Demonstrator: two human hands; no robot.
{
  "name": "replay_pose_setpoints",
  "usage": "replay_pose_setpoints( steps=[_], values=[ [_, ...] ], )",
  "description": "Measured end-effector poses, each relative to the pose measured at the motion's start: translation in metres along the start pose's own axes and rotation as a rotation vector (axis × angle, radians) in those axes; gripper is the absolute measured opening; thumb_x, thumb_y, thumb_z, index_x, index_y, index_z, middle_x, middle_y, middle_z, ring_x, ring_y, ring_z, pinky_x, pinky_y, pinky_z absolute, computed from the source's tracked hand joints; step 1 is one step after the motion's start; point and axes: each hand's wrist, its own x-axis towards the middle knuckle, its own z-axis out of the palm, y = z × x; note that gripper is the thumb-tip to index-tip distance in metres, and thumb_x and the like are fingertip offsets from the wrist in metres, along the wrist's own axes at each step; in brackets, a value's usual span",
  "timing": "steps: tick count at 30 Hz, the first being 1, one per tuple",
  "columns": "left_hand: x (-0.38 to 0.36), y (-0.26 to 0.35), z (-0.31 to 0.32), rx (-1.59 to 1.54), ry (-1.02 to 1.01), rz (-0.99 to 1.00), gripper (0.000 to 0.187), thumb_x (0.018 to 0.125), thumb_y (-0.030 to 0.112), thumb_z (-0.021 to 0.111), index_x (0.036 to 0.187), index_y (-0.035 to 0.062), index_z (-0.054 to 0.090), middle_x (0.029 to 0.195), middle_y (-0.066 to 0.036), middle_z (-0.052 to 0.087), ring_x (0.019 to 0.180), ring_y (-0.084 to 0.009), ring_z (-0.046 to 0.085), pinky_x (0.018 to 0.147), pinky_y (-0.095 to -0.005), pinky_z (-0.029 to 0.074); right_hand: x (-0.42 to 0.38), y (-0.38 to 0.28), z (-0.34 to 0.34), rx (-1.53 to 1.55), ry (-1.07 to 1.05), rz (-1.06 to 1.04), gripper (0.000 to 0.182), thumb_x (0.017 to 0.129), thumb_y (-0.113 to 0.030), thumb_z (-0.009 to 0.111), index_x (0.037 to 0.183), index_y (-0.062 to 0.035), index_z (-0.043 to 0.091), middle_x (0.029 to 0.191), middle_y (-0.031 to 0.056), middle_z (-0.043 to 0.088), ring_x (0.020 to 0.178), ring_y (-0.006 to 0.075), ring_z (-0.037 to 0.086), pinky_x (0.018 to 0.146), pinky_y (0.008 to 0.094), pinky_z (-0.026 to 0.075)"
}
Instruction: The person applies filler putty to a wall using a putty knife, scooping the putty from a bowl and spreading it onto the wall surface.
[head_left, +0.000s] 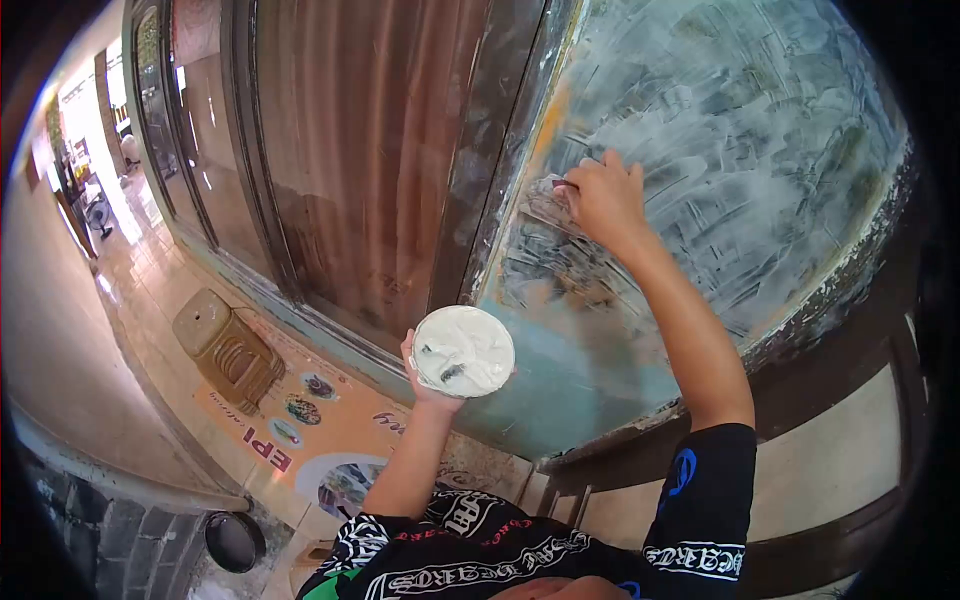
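Note:
My left hand [432, 385] holds up a round tub [463, 350] of white paste from below and the side, with a few dark marks in the paste. Higher up and to the right, my right hand [605, 200] is closed on a small scraper [562, 184] whose handle end looks dark red. The scraper's blade lies against the wall [720, 150], near its left edge. White paste is smeared in streaks over the blue-green wall, and an orange patch shows by that edge.
Left of the wall is a dark-framed window [360, 150] with a curtain behind it. Below are a brown plastic stool [228, 350], an orange printed banner [300, 410] on the floor and a dark round container [235, 541]. A fan [98, 216] stands far left.

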Motion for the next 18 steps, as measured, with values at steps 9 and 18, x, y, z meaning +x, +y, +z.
replay_pose_setpoints(
  steps=[9,18],
  values=[
    [0.004,0.005,-0.013,0.036,-0.051,0.029,0.082,0.088,0.072,0.043,0.146,0.014,0.05,0.15,-0.016,0.049,0.131,-0.0498,0.048,0.099,-0.0848,0.033,0.001,0.004,-0.009,0.179,0.103,0.021,0.021,0.091,-0.034,0.069,0.093,-0.0155,0.079,0.092,0.0036,0.073,0.105,0.0277,0.055,0.087,0.0546,0.034],
    [0.001,0.009,-0.004,0.0,-0.188,0.042,0.083,0.093,0.068,0.041,0.149,0.0078,0.046,0.153,-0.018,0.046,0.133,-0.0491,0.048,0.1,-0.0797,0.038,-0.068,-0.051,0.026,1.17,-0.48,0.314,0.029,0.094,-0.031,0.073,0.083,-0.0039,0.074,0.073,-0.0009,0.066,0.069,0.0087,0.054,0.069,0.0305,0.043]
  ],
)
